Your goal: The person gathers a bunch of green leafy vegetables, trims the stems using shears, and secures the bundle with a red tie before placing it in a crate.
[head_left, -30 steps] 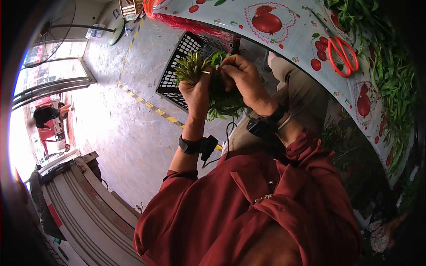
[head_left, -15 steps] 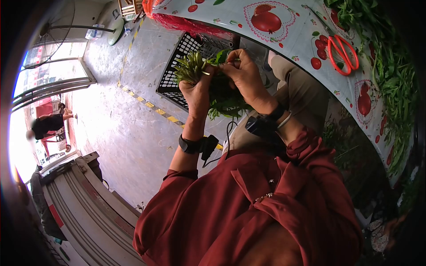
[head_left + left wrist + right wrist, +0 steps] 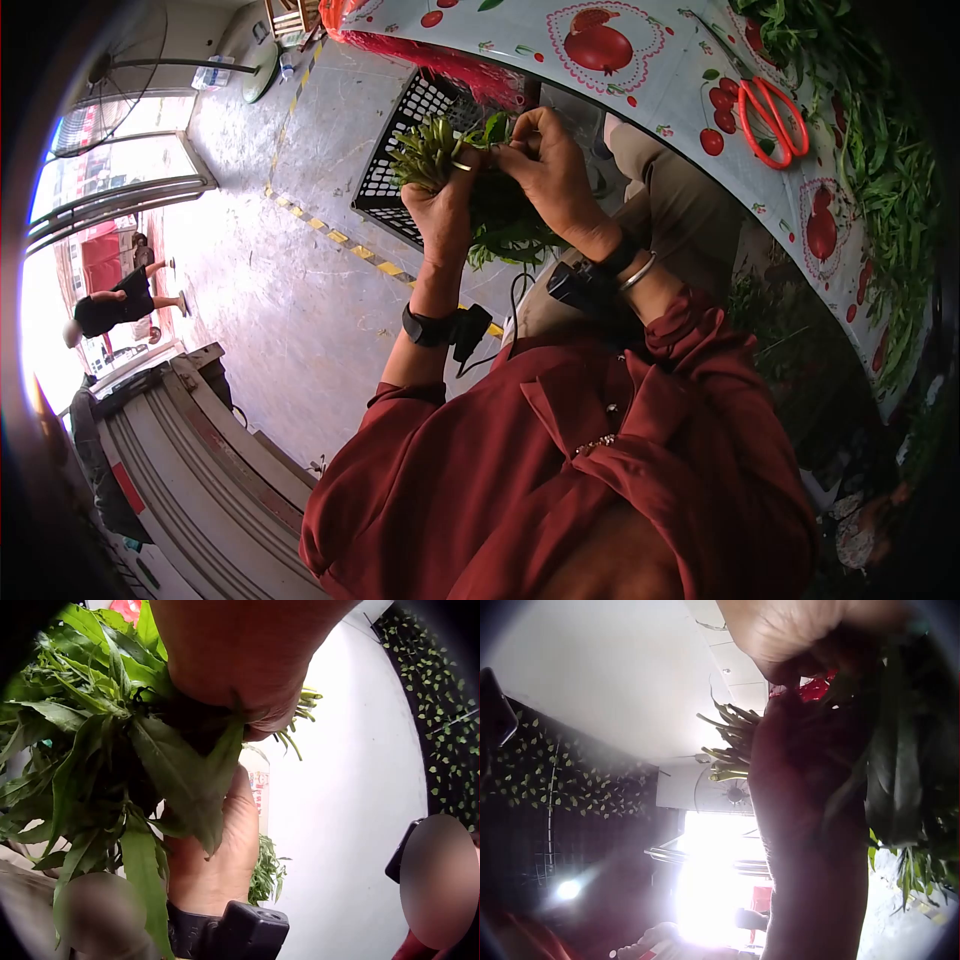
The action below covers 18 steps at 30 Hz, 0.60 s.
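A bundle of leafy green stems (image 3: 428, 155) is gripped by my left hand (image 3: 441, 212), cut ends sticking out past the thumb. My right hand (image 3: 556, 178) is close beside it, thumb and index finger together near the bundle; whether they pinch something is too small to tell. In the left wrist view broad leaves (image 3: 142, 847) hang down, and the left hand (image 3: 240, 660) covers part of the bundle. The right wrist view shows pale stem ends (image 3: 731, 746) beyond the left hand (image 3: 802, 817), with the right hand (image 3: 802, 630) above.
Beneath the hands stands a black crate (image 3: 385, 180) on the floor. Red-handled scissors (image 3: 775, 125) and loose greens (image 3: 890, 230) lie on the patterned tablecloth (image 3: 680, 70) at the right. Red netting (image 3: 440, 62) hangs at the table's edge. A person (image 3: 115, 305) is at far left.
My right hand has risen slightly and shifted a little beside the bundle. The left hand has stayed nearly still. The distant person has changed posture, with legs now visible.
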Tool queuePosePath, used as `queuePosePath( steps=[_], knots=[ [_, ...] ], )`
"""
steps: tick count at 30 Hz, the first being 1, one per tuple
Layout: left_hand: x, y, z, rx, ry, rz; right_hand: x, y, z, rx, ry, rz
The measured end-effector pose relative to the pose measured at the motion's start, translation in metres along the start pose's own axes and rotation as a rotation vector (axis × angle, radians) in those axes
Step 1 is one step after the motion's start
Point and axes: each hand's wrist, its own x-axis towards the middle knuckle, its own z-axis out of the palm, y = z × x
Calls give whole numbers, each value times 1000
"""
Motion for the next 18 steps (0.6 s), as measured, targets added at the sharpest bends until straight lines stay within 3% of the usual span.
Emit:
queuePosePath(
  steps=[9, 18],
  knots=[
    [-1, 1, -2, 9, -8, 10, -1, 9, -2, 44, -126, 47],
    [-2, 6, 2, 14, 41, 14, -5, -4, -1, 65, -132, 33]
  ],
)
